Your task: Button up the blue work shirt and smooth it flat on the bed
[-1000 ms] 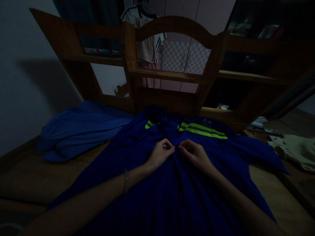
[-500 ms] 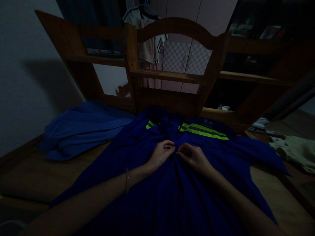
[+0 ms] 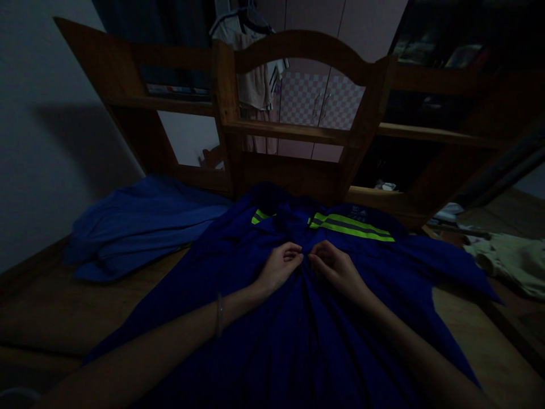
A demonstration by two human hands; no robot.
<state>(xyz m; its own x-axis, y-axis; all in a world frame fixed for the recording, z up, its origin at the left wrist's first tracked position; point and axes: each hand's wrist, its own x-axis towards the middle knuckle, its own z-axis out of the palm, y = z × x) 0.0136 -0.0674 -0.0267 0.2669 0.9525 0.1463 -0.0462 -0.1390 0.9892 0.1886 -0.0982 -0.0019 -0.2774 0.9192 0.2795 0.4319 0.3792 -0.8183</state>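
A dark blue work jacket [image 3: 272, 335] with yellow-green reflective stripes lies spread out in front of me, its collar at the far end. At the middle of its front, my left hand [image 3: 281, 264] has its fingertips pinched on the jacket's front edge. Close beside it, my right hand [image 3: 334, 266] also pinches the cloth, thumb against forefinger. Folds run from the fingertips toward me. Whether a button or zip sits between the fingers is too dark to see. A bracelet [image 3: 219, 315] circles my left wrist.
A lighter blue garment [image 3: 145, 227] lies crumpled on the left of the wooden surface [image 3: 114, 301]. Behind the jacket stands a wooden shelf frame [image 3: 289, 133]. Clothes on a hanger [image 3: 253, 62] hang beyond it. Pale cloth [image 3: 511, 261] lies at the right.
My right hand's fingers have shifted slightly upward and drawn closer together at the jacket's front. The left hand stays nearly in place.
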